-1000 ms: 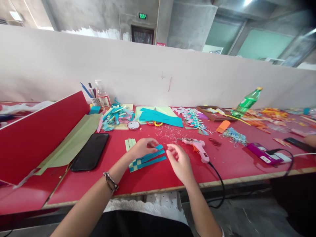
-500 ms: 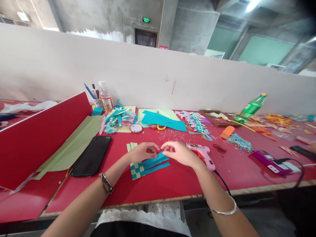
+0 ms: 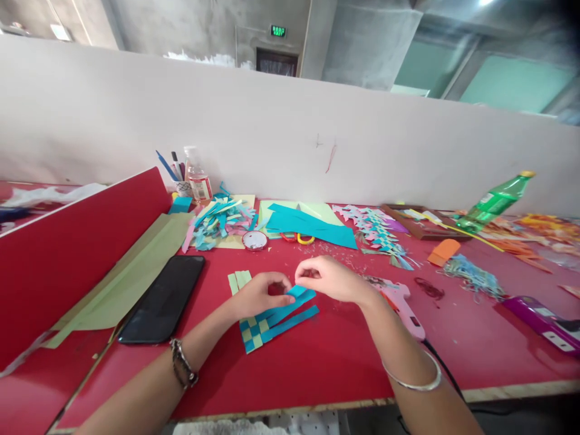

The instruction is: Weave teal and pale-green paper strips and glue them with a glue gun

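A woven piece of blue and pale green paper strips (image 3: pixel 254 332) lies on the red table, its loose blue ends fanned to the right. Over its upper part, my left hand (image 3: pixel 260 296) is curled, with thumb and forefinger at a blue paper strip (image 3: pixel 298 291). My right hand (image 3: pixel 328 279) is closed in a pinch just above that strip's end. Whatever sits between its fingertips is too small to make out. Pale green strip ends (image 3: pixel 239 280) stick out behind my left hand.
A black phone (image 3: pixel 163 299) lies left, beside a red divider (image 3: pixel 81 254). Right of my hands is a pink glue gun (image 3: pixel 403 305) with its cord. Paper scraps (image 3: pixel 224 220), a tape roll (image 3: pixel 255 240), blue sheets (image 3: pixel 312 225) and a tilted green bottle (image 3: pixel 493 202) stand along the back.
The view has shifted slightly, so the table things sit differently in it. My left hand has come lower against the blue strips, and my right fingertips have drawn closer together.
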The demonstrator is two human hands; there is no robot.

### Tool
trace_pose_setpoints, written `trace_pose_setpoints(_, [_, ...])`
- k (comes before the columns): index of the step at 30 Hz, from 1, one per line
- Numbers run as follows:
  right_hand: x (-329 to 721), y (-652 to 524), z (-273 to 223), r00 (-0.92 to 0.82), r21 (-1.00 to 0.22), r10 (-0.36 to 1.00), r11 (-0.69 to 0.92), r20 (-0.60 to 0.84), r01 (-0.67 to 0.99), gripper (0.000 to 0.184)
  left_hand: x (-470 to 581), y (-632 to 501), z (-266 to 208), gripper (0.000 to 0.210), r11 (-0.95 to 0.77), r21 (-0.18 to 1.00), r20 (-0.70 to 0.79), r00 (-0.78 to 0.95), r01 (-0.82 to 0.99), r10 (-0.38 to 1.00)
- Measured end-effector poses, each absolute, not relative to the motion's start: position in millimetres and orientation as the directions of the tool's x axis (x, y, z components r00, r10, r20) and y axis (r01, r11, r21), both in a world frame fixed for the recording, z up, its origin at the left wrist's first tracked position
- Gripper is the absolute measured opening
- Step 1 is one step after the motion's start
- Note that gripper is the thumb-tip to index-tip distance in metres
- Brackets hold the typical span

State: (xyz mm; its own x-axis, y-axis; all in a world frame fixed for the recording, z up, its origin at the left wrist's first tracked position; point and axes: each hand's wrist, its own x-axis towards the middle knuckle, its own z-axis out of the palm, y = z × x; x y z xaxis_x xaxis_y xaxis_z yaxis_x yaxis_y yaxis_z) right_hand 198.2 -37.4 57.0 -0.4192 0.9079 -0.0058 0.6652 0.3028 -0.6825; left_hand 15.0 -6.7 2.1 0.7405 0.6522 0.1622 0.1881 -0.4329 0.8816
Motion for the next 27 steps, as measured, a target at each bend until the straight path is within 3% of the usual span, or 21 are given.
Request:
trace_pose_setpoints(4, [202.1,-39.2,45.8,-0.444,-0.747,0.896,0.305,0.014,0.591,0.019,16.9,-8.1,1.5,0.018,-0.422,0.883,0.15,0.727,0.207,0.67])
trace_pose_setpoints(11, [208.3,-42.4,43.5,-0.491,-0.7,0.87,0.379,0.046,0.605,0.016,14.9,-6.5,-0.3,0.02,-0.428,0.872,0.123,0.74,0.236,0.661])
trace_pose_setpoints(27, [203.1,-37.2,33.6,-0.401,-0.793,0.914,0.294,0.069,0.534,0.019,17.0,-9.8,-1.2,0.019,-0.45,0.853,0.138,0.716,0.265,0.684])
